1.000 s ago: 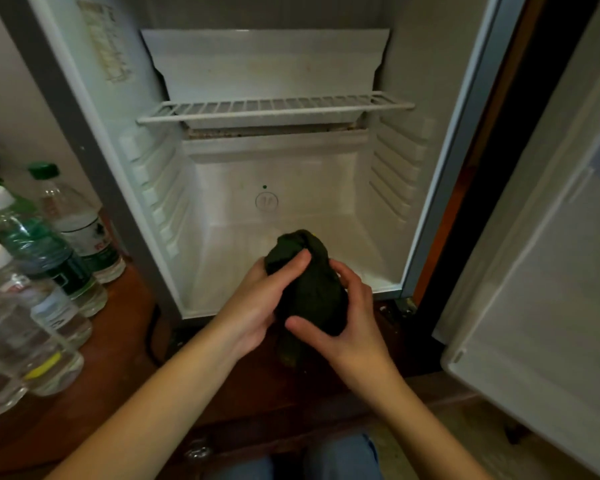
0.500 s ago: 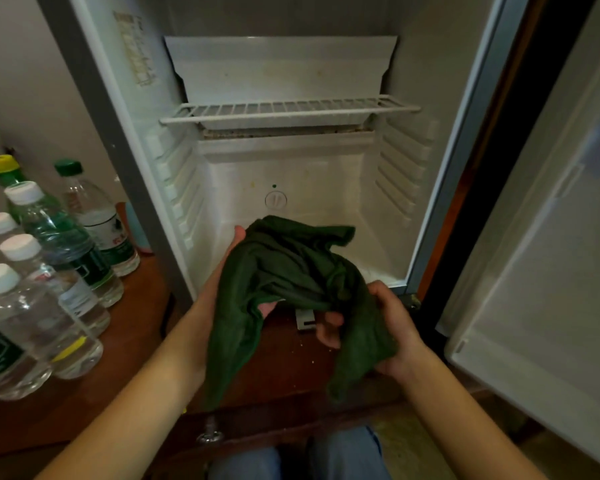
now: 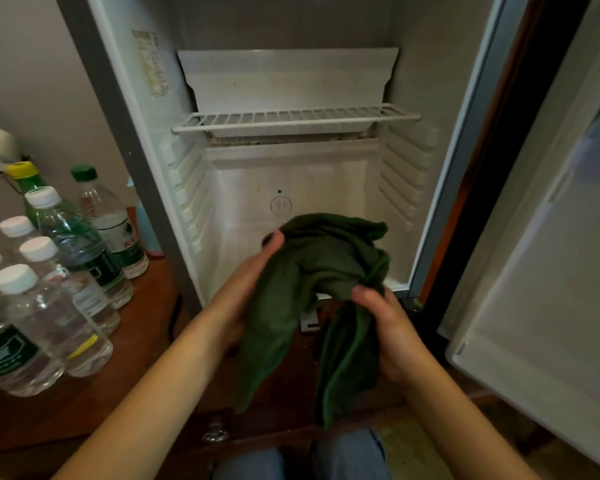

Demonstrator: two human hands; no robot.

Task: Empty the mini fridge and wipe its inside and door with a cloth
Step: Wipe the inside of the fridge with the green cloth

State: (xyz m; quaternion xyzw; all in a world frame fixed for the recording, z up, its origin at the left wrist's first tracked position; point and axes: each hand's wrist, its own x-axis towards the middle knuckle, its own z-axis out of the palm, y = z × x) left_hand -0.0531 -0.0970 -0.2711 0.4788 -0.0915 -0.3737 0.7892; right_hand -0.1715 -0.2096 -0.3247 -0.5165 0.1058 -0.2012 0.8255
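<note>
Right, fingers first: left thumb (image 3: 272,242) lay over the top edge of the cloth (image 3: 312,268), and the other left fingers were hidden under the fabric. So the left hand (image 3: 229,303) carried it from below, thumb clamped on top. Right fingers (image 3: 364,293) were curled round the bunched fold on the far side, so the right hand (image 3: 394,336) was gripping, not loose. Cloth spanned hand to hand, long axis roughly left-right, with a hump in the middle and two tails hanging down. It touched no surface that I could make out. It sat just in front of the mini fridge (image 3: 409,81) opening, about level with the front edge of the cavity floor. Key relation: the cavity lay straight ahead of and above both sets of fingers, so a forward push should reach the floor and back wall. Left hand was nearer the left wall. Right hand was nearer the right wall and the open door (image 3: 551,271), which stood well off to the right. Cavity looked empty apart from the wire shelf (image 3: 291,117) up top, with a dirty-looking strip (image 3: 291,140) just beneath it. Bottles (image 3: 49,289) stood grouped on the left part of the wooden counter (image 3: 142,327), beside the fridge's left side. My read: emptying done, wiping not started. Cloth looked half-open, not yet a pad, so it probably needs bunching in one hand first.
</note>
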